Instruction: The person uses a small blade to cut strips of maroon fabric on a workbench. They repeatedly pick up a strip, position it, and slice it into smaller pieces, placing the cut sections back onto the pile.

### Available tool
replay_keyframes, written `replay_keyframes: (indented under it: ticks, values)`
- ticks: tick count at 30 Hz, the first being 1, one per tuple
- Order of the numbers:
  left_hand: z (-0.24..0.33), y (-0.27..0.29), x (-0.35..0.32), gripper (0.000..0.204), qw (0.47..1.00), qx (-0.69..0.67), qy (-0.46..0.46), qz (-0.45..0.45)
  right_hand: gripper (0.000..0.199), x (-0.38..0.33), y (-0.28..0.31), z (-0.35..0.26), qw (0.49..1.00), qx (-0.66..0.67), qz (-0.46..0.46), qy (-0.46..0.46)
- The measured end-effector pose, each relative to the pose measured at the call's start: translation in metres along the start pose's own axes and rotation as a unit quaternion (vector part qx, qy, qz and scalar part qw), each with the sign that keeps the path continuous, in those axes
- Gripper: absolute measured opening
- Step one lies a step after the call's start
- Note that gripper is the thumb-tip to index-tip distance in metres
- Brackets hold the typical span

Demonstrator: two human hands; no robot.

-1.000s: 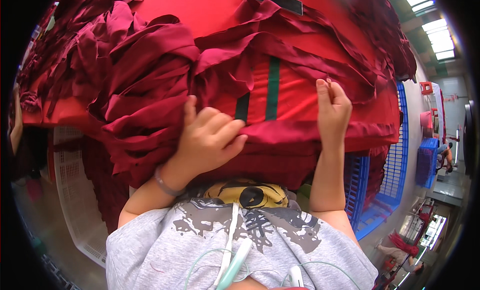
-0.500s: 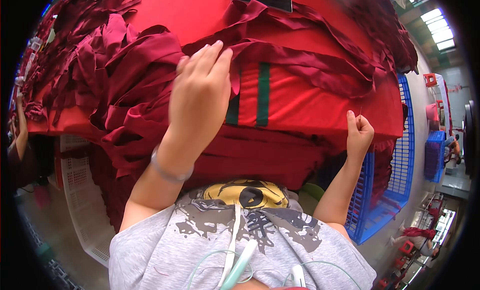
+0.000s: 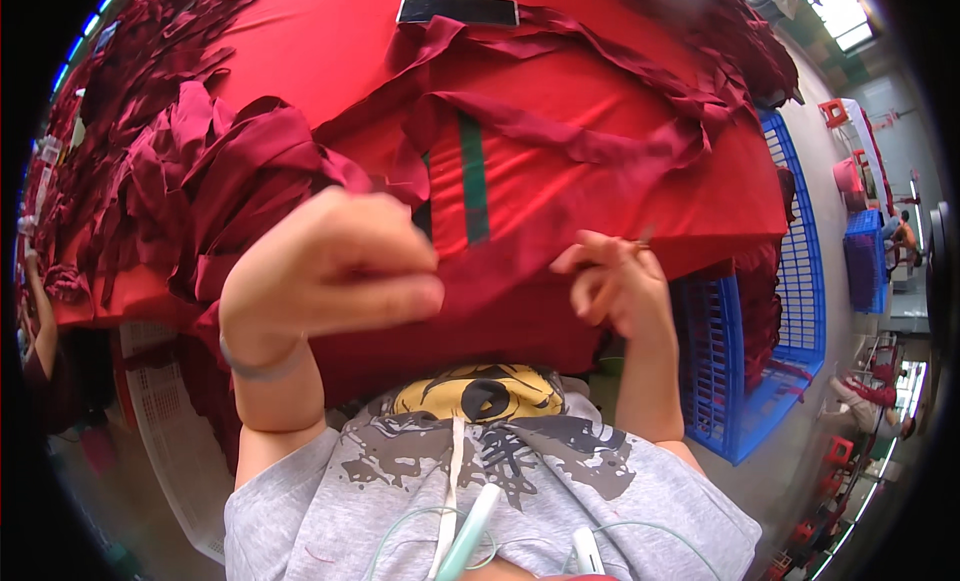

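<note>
My left hand (image 3: 335, 266), blurred by motion, is closed in a pinch at the near edge of the red-covered table. Its fingers grip the end of a dark red fabric strip (image 3: 520, 256), which stretches blurred towards the other hand. With fingers half curled, my right hand (image 3: 622, 281) is at the strip's right side. A small, thin, metallic-looking tool (image 3: 646, 238) sticks out by its fingers; its exact kind is too small to make out. Beyond the hands, a long dark red strip (image 3: 560, 131) lies looped across the table, over a dark green band (image 3: 472, 176).
A heap of dark red fabric strips (image 3: 245, 171) covers the table's left side. A black phone (image 3: 458, 11) lies at the far side. Blue plastic crates (image 3: 715, 381) stand at the right, a white crate (image 3: 175, 421) at the lower left. Another person's arm (image 3: 42, 311) shows far left.
My left hand has come down towards me from the fabric and closed in a pinch. My right hand has moved left, its fingers loosening from a fist. The view has shifted slightly.
</note>
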State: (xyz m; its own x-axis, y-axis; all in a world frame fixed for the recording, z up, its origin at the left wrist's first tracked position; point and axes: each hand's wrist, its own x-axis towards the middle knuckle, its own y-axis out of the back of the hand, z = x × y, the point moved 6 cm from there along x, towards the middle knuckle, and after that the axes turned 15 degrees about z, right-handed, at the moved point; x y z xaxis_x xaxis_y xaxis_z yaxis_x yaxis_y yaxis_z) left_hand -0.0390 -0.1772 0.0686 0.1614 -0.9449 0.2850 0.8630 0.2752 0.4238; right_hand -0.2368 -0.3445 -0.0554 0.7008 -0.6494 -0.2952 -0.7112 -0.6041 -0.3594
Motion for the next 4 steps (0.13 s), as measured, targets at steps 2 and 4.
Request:
replay_keyframes:
  ticks: [2,4]
  values:
    - [0.014,-0.004,-0.007,0.015,0.991,-0.095,-0.078,-0.049,0.048,-0.001,-0.035,0.008,0.983,0.129,-0.122,-0.047]
    - [0.009,-0.005,-0.017,0.012,0.989,-0.126,-0.047,-0.067,0.054,0.003,-0.033,-0.001,0.969,0.216,-0.123,-0.011]
